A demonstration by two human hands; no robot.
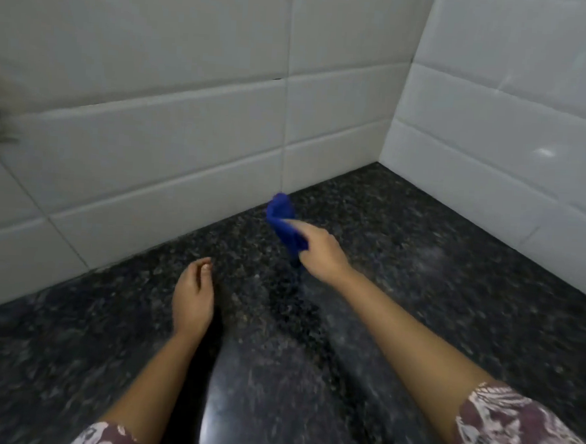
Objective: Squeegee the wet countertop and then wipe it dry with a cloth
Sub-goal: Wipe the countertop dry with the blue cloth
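White tiled wall (159,138) runs along the back and right, meeting in a corner. Dark speckled countertop (417,298) fills the lower frame; the picture is motion-blurred. Left hand (192,301) lies on the counter, fingers loosely together, gripping nothing. Right hand (320,254), near the back wall, is clenched on a blue cloth (284,224), bunched and sticking up above the fist. 2 patterned sleeves (525,438) show at the bottom edge.
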